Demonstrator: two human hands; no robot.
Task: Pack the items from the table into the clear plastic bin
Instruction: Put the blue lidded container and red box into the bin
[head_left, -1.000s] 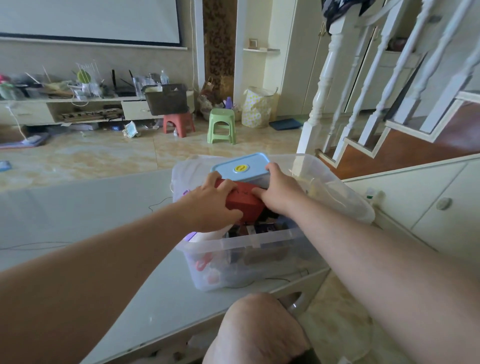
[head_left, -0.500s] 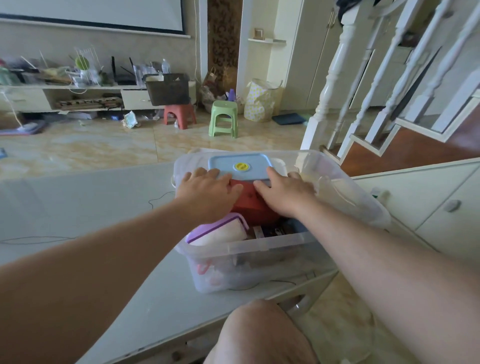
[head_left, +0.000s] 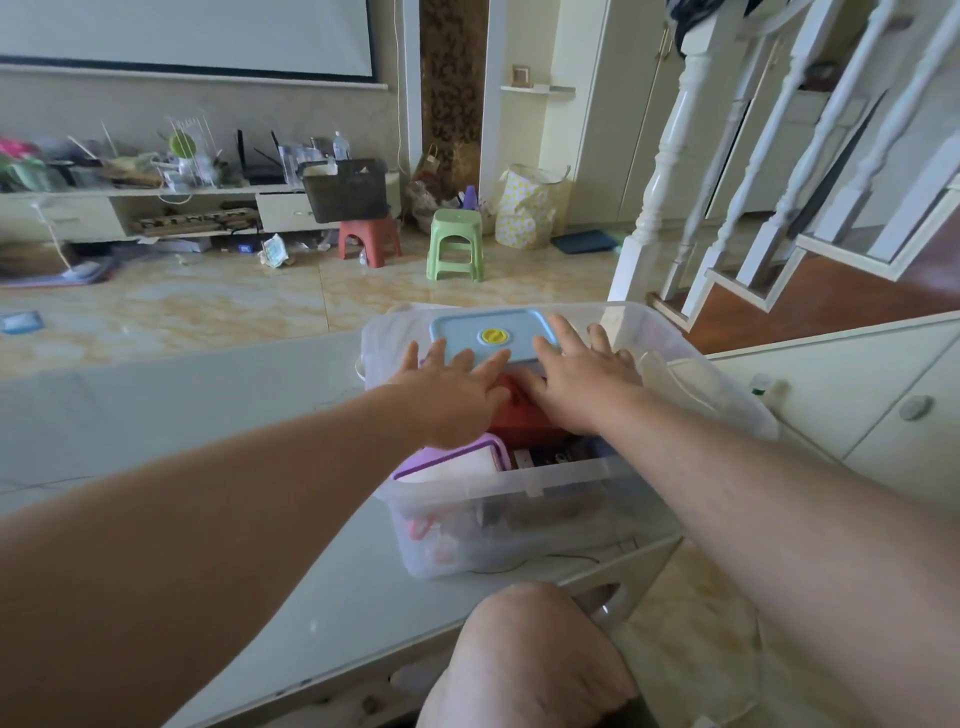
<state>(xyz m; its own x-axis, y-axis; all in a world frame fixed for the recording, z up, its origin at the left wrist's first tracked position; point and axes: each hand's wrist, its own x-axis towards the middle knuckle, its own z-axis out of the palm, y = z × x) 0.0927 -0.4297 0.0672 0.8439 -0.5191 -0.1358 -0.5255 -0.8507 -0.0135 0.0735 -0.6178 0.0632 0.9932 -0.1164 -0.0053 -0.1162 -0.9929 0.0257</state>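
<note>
1. Clear bin (head_left: 519, 488) sat right at the counter (head_left: 208, 395) corner, bare counter to its left.
2. Left hand (head_left: 452, 395) and right hand (head_left: 576, 384) lay flat, fingers spread, gripping nothing, on the blue lid (head_left: 488, 335) topping the crammed bin.

It was a home living room: beyond the hands stood a cluttered TV cabinet (head_left: 156, 208) under a projector screen (head_left: 182, 36), 2 plastic stools (head_left: 452, 244) on tiled floor (head_left: 208, 306), and a white staircase (head_left: 779, 156) to their right.

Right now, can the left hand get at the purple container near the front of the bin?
Probably yes. The purple container lies on top, uncovered, just under the left hand's wrist, and the hand is open and empty; it would only need to pull back.
</note>
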